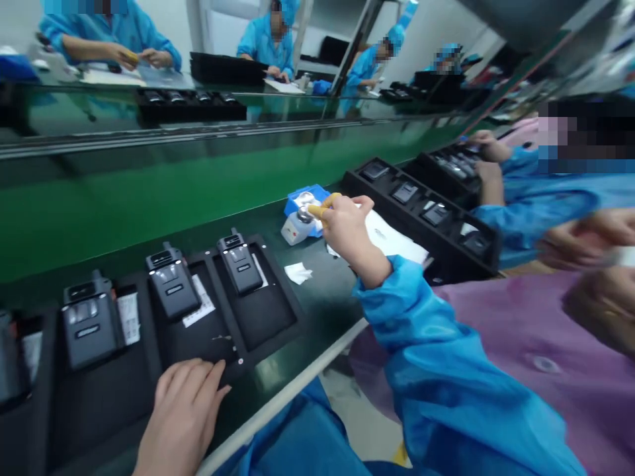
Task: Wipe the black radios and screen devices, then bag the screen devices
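Note:
My left hand (184, 410) lies on the near edge of a black compartment tray (270, 317), fingers stretched out and holding nothing. In the tray stand several dark grey handheld radios (174, 289) with short antennas, white paper labels beside them. My right hand (347, 221), with yellow finger covers, reaches to a small white bottle (296, 229) with a metal top. Its covered fingertips are pinched close over that top; whatever they hold is too small to make out. Behind the bottle sits a blue box (320, 193) with white material inside.
A crumpled white tissue (298, 273) lies on the green table. White paper (391, 235) is beneath my right forearm. Another black tray (449, 244) with devices stands at right, near co-workers' hands (491, 178). A green partition (149, 178) runs along the back, with people beyond.

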A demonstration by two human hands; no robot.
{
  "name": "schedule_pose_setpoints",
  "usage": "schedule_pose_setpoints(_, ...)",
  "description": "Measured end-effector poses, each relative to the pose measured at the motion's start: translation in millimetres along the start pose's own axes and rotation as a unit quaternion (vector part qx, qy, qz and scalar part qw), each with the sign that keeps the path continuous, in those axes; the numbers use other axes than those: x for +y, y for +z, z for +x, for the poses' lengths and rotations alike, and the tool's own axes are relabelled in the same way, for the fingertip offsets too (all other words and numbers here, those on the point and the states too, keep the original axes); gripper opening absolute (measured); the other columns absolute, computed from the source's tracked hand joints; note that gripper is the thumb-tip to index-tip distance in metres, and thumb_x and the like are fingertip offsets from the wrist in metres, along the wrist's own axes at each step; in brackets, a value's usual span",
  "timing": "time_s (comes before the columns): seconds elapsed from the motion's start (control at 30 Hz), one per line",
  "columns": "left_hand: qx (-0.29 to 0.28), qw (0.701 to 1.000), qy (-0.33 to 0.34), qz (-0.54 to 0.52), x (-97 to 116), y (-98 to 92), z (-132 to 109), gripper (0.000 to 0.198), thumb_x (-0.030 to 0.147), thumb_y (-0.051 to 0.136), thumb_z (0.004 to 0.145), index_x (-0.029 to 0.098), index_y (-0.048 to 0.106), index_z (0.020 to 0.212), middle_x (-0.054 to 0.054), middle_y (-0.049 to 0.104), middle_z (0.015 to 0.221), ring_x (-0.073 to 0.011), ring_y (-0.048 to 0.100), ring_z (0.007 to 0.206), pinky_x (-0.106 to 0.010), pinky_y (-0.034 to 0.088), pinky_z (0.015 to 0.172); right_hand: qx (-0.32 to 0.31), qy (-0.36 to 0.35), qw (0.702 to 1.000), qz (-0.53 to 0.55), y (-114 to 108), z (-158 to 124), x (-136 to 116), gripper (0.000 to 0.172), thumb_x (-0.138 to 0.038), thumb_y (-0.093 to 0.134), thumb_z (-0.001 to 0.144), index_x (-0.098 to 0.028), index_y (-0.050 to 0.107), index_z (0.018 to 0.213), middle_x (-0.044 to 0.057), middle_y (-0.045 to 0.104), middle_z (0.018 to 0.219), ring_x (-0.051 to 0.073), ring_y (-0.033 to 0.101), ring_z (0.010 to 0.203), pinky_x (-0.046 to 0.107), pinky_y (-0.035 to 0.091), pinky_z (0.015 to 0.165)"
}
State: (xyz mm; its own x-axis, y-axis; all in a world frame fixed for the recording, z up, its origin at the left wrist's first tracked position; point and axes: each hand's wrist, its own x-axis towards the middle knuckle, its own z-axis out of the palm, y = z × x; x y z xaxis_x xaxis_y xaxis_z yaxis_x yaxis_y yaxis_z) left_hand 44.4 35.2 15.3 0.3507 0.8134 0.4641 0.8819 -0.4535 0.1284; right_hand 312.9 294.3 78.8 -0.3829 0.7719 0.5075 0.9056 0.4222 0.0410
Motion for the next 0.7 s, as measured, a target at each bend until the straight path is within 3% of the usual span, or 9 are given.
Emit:
schedule_pose_setpoints(0.13,0.008,0.997,-0.069,-0.03,10,3.0,3,0.018,0.014,0.046,0.087,0.015,0.062,0.095,-0.004,0.065,0.08,-0.018,0.059,0.079,-0.036,0.043,0.084,0.019,-0.016,1.0,0.017,0,2,-11,0.029,-0.018,0.042,0.081,-0.02,0.071,0.079,0.007,0.06,0.082,0.02,0.045,0.079,0.042,0.021,0.072)
schedule_pose_setpoints(0.23,0.007,0.994,-0.1,-0.041,15,4.2,5,0.017,0.012,0.048,0.086,0.014,0.062,0.095,-0.003,0.065,0.078,-0.0179,0.06,0.079,-0.038,0.046,0.085,0.062,-0.062,0.995,0.039,-6,13,-40,0.037,-0.027,0.038,0.085,-0.019,0.073,0.078,0.01,0.06,0.08,0.02,0.046,0.078,0.044,0.02,0.069)
schedule_pose_setpoints(0.3,0.01,0.992,-0.113,-0.055,16,-0.2,4,0.016,0.014,0.05,0.086,0.014,0.061,0.097,-0.003,0.065,0.079,-0.0173,0.061,0.079,-0.04,0.047,0.089,0.066,-0.116,0.988,0.074,-10,19,-76,0.034,-0.021,0.039,0.084,-0.02,0.073,0.084,0.009,0.061,0.081,0.02,0.047,0.079,0.044,0.021,0.072)
schedule_pose_setpoints(0.4,0.037,0.987,-0.142,-0.06,7,-15.6,-4,0.02,0.023,0.051,0.088,0.013,0.06,0.104,-0.006,0.067,0.087,-0.0192,0.062,0.091,-0.044,0.045,0.098,0.023,-0.205,0.97,0.131,-12,27,-142,0.033,-0.011,0.043,0.08,-0.024,0.071,0.091,0.006,0.062,0.086,0.02,0.048,0.083,0.044,0.021,0.077)
schedule_pose_setpoints(0.53,0.057,0.973,-0.215,0.054,-18,-34.3,-24,0.027,0.024,0.046,0.091,0.009,0.057,0.11,-0.015,0.067,0.108,-0.0273,0.058,0.112,-0.053,0.04,0.101,-0.05,-0.302,0.935,0.179,-1,36,-224,0.037,-0.008,0.042,0.082,-0.027,0.069,0.097,0.004,0.061,0.09,0.019,0.048,0.086,0.042,0.018,0.081)
schedule_pose_setpoints(0.7,0.026,0.955,-0.257,0.144,-38,-32.8,-41,0.038,0.03,0.04,0.093,0.003,0.054,0.114,-0.022,0.061,0.121,-0.0325,0.056,0.116,-0.056,0.043,0.097,-0.129,-0.378,0.898,0.184,21,45,-290,0.033,-0.006,0.041,0.083,-0.022,0.069,0.091,0.004,0.061,0.094,0.017,0.045,0.085,0.04,0.015,0.084)
